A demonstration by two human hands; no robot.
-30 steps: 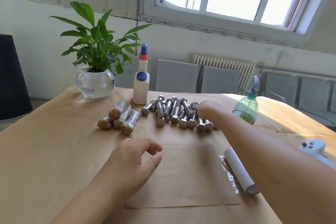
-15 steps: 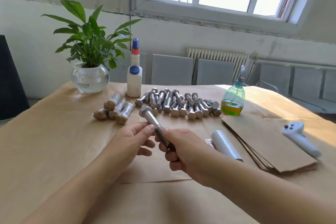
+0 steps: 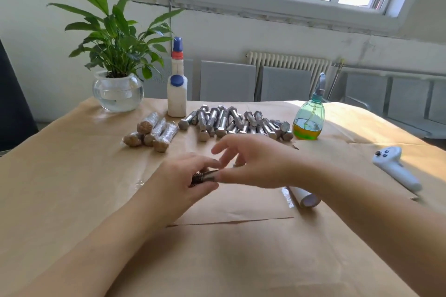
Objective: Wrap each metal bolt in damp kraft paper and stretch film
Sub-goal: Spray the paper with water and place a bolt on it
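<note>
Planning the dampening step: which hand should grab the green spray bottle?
Right. The right hand has loose fingers and the spray bottle on its side; the left hand grips the bolt.

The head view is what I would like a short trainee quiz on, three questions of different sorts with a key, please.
1. True or false: the left hand grips a bolt.
2. Which stands beside the loose bolts on their right? A green spray bottle; B plant bowl; C white controller.
3. Fill in: the wrapped bolts lie to the ___ of the loose bolts.

Key: 1 true; 2 A; 3 left.
</note>
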